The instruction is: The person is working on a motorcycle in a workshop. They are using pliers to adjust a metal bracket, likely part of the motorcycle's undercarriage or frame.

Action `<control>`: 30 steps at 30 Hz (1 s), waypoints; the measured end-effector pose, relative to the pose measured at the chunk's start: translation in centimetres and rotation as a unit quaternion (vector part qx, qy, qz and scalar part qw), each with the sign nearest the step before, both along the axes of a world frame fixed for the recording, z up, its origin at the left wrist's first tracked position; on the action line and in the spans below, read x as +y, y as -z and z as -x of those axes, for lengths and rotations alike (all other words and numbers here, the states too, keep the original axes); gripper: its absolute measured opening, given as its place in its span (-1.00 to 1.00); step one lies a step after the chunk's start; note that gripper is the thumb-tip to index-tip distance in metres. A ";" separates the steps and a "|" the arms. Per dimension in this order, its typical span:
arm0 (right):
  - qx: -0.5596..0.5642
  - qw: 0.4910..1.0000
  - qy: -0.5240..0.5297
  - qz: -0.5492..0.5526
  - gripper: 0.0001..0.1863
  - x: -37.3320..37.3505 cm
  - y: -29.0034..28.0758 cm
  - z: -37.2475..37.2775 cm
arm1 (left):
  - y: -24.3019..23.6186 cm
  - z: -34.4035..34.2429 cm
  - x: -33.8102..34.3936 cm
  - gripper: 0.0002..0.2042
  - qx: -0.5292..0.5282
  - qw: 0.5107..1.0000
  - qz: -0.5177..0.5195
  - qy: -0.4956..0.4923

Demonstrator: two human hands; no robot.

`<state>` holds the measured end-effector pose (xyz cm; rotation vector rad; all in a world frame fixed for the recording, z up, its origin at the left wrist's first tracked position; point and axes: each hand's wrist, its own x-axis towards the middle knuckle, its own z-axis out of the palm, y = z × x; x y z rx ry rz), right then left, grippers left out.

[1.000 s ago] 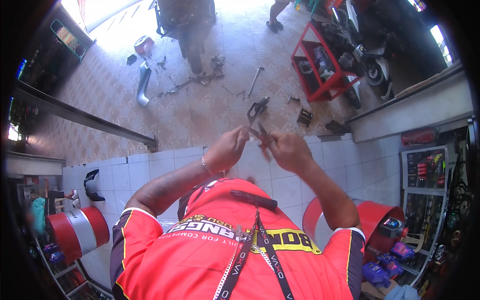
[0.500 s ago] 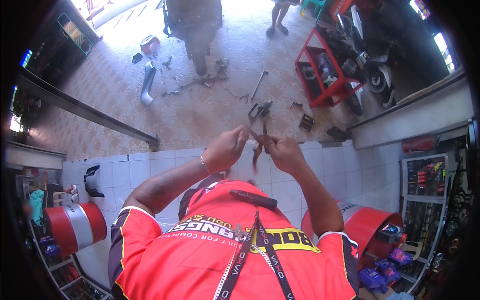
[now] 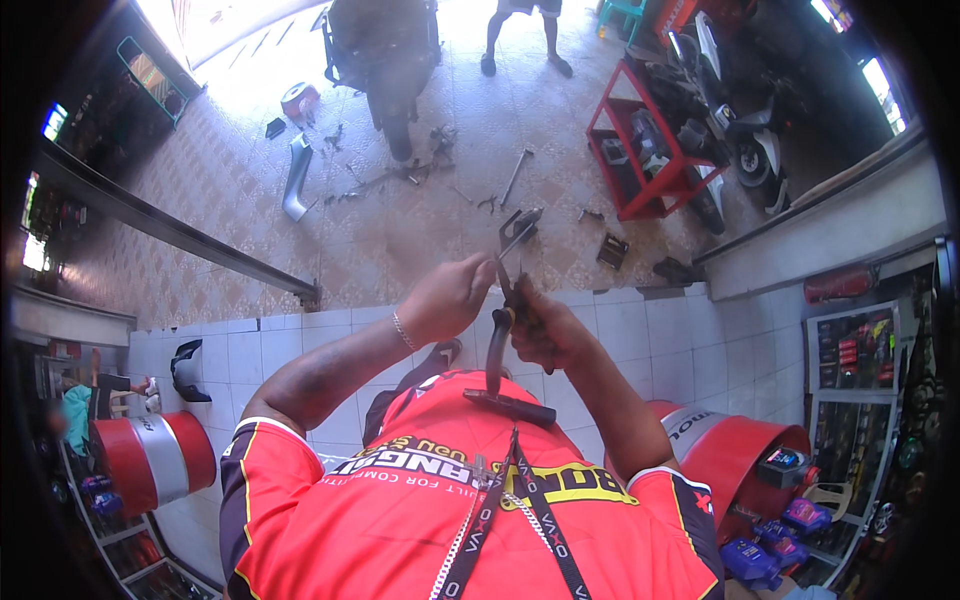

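Observation:
My left hand point(image 3: 445, 300) pinches a thin metal piece point(image 3: 510, 243) that points up and right. My right hand point(image 3: 543, 325), closed, grips pliers point(image 3: 496, 340) whose dark, yellow-marked handles point toward my body; one handle hangs free of my palm. The pliers' jaws lie by my left fingertips, at the thin piece, though exact contact is unclear. A dark forked part point(image 3: 521, 222) appears just beyond both hands; whether it is held or lies on the floor, I cannot tell.
Loose parts point(image 3: 298, 175) and tools point(image 3: 515, 178) lie on the tiled floor. A red cart point(image 3: 625, 190) and motorcycle point(image 3: 750, 160) stand right. A vehicle point(image 3: 380, 60) is ahead, beside another person's legs point(image 3: 553, 55). Red drums point(image 3: 125, 465) flank me; shelving point(image 3: 848, 350) is at right.
My right hand has turned and moved downward, bringing the pliers' handles toward my body. My left hand stays nearly in place. The other person's legs have shifted left and stand farther apart.

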<state>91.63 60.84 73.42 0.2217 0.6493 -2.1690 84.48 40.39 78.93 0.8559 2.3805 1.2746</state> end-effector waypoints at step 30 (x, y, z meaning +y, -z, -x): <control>0.247 0.872 0.207 -0.370 -0.43 3.6 -2.1 -4.0 | -0.3 -2.7 6.3 -0.64 0.022 0.998 -0.062 0.009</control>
